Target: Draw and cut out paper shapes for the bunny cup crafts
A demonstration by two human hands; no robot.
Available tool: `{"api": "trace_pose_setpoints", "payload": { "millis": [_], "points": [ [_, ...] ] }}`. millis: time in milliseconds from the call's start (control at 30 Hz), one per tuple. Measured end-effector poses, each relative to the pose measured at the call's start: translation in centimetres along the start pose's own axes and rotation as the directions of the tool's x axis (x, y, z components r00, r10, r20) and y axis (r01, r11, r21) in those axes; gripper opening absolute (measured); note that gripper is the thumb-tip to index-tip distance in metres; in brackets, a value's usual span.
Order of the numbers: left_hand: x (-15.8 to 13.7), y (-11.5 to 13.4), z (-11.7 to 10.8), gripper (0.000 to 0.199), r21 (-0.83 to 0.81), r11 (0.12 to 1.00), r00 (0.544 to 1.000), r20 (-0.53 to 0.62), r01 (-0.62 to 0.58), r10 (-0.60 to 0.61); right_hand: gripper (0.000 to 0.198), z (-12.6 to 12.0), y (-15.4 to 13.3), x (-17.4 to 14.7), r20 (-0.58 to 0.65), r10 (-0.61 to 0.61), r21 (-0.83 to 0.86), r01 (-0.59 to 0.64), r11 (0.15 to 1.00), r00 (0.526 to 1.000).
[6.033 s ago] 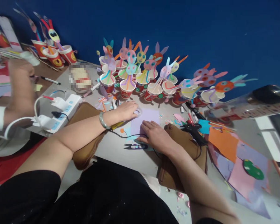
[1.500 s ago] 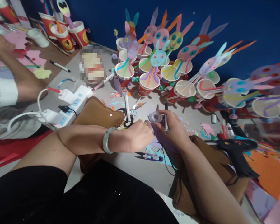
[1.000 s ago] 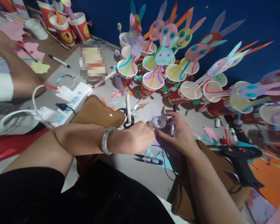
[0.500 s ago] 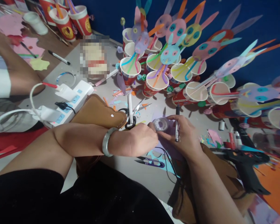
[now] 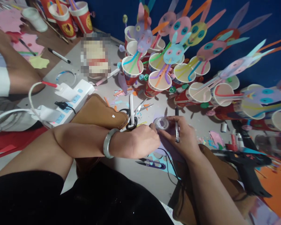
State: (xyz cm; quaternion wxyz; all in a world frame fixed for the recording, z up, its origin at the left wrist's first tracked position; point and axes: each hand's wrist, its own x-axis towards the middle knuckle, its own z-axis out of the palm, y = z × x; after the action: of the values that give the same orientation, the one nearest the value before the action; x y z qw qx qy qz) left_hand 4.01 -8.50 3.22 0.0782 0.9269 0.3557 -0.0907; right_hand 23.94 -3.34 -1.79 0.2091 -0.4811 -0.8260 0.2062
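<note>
My left hand (image 5: 144, 142) is closed, wrist bent, with its fingertips at the left edge of a small roll of clear tape (image 5: 162, 124); the hand's back hides most of its grip. My right hand (image 5: 186, 134) curves round the roll's right side, thumb below and index finger above. A black-and-clear pen (image 5: 177, 126) is held upright in that same hand. Beneath both lies purple paper (image 5: 165, 143). Black-handled scissors (image 5: 138, 109) lie beyond my left hand, and dark thread snips (image 5: 152, 163) rest just below it on pale blue paper.
Several paper cups (image 5: 158, 82) with straw-legged rabbit faces line the blue wall. A power strip (image 5: 81, 93) with plugged cables sits left. At right lies a black glue gun (image 5: 245, 168), its cord running near my hands. Another person's arm (image 5: 21, 72) reaches in at far left.
Cups and tools have shifted slightly right in view as the camera turned a little. My hands stay around the tape roll with almost no movement, and the pen remains in my right hand.
</note>
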Motion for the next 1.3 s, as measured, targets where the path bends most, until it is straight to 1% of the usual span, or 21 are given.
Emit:
{"api": "trace_pose_setpoints", "payload": {
  "millis": [167, 300, 400, 533, 800, 967, 1100, 1300],
  "points": [
    [0.1, 0.0, -0.2, 0.033, -0.029, 0.999, 1.000, 0.023, 0.017, -0.016, 0.037, -0.5, -0.3, 0.2, 0.071, 0.010, 0.047, -0.014, 0.999, 0.997],
    [0.1, 0.0, -0.1, 0.033, -0.039, 0.999, 1.000, 0.013, 0.024, -0.023, 0.033, -0.1, -0.1, 0.2, 0.010, 0.058, 0.044, -0.058, 0.997, 0.998],
    [0.2, 0.0, 0.1, 0.032, -0.038, 0.999, 1.000, -0.006, 0.016, -0.016, 0.033, 0.5, 0.2, 0.2, -0.021, 0.064, 0.024, -0.064, 0.998, 0.998],
    [0.1, 0.0, 0.6, 0.030, -0.047, 0.999, 1.000, -0.021, 0.008, -0.009, 0.034, 0.8, 0.3, 0.1, -0.038, 0.071, 0.020, -0.070, 0.997, 0.997],
    [-0.5, -0.2, 1.0, 0.030, -0.026, 0.999, 0.992, -0.121, -0.038, 0.035, 0.033, 0.8, 0.0, 0.3, -0.063, 0.091, 0.008, -0.090, 0.996, 0.994],
    [-0.5, -0.2, 0.7, 0.028, -0.045, 0.998, 0.997, -0.077, -0.034, 0.031, 0.033, 0.7, -0.2, 0.4, -0.053, 0.094, -0.003, -0.094, 0.996, 0.994],
    [-0.5, -0.2, 0.9, 0.027, -0.038, 0.999, 0.995, -0.099, -0.035, 0.031, 0.032, 0.6, -0.2, 0.4, -0.043, 0.103, 0.005, -0.103, 0.995, 0.994],
    [-0.4, -0.2, 0.9, 0.026, -0.051, 0.998, 0.995, -0.095, -0.034, 0.029, 0.031, 0.5, -0.2, 0.3, -0.051, 0.092, -0.005, -0.092, 0.996, 0.994]
  ]
}}
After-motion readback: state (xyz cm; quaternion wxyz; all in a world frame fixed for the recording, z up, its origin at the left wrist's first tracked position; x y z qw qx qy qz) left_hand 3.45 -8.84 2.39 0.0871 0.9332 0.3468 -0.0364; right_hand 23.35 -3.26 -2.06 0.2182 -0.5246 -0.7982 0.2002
